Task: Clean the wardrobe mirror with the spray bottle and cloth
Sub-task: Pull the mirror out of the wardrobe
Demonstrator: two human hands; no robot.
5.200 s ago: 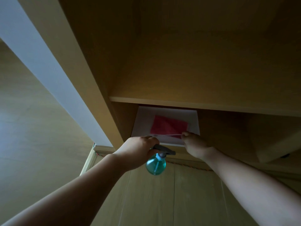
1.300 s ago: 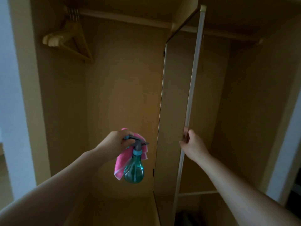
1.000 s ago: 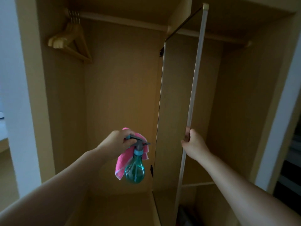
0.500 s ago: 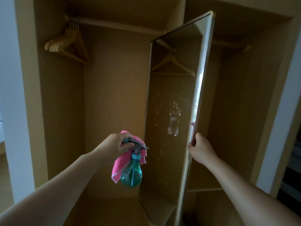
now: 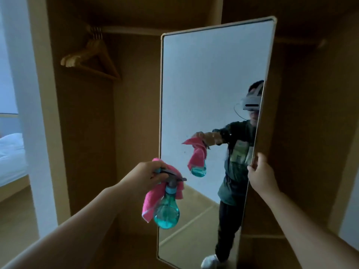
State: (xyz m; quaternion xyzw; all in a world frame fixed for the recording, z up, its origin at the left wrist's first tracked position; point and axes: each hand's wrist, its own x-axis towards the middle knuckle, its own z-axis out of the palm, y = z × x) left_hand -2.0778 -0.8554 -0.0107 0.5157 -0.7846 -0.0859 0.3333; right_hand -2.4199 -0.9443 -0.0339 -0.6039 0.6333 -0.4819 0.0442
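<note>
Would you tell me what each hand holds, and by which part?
Left hand: spray bottle by its trigger head, plus the pink cloth. Right hand: mirror by its right edge.

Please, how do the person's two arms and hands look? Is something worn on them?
Both forearms are bare down to the left hand and the right hand: no gloves, and I see no ring, watch or bracelet. No sleeve shows in the direct view. The reflection in the mirror shows a dark green top, apparently short-sleeved, with a pale print on the chest.
</note>
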